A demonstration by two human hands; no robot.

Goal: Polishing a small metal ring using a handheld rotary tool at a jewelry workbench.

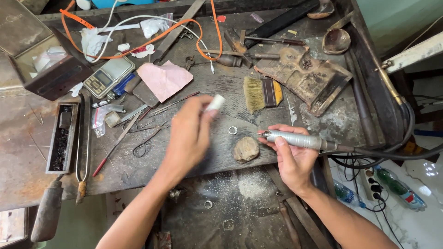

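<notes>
Left hand (191, 131) held a small white cylinder (215, 103) pinched at its fingertips, raised above the tabletop (152, 163). Right hand (290, 154) gripped a grey rotary handpiece (295, 139), tip near a metal ring (233, 130)

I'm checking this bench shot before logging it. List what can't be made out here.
- Head view: the left hand is motion-blurred, so its grip on the small white cylinder is unclear.
- The bit at the tip of the rotary handpiece in the right hand is too thin to identify.
- The small ring is too small for detail.
- The open box is cut off by the left edge.
</notes>
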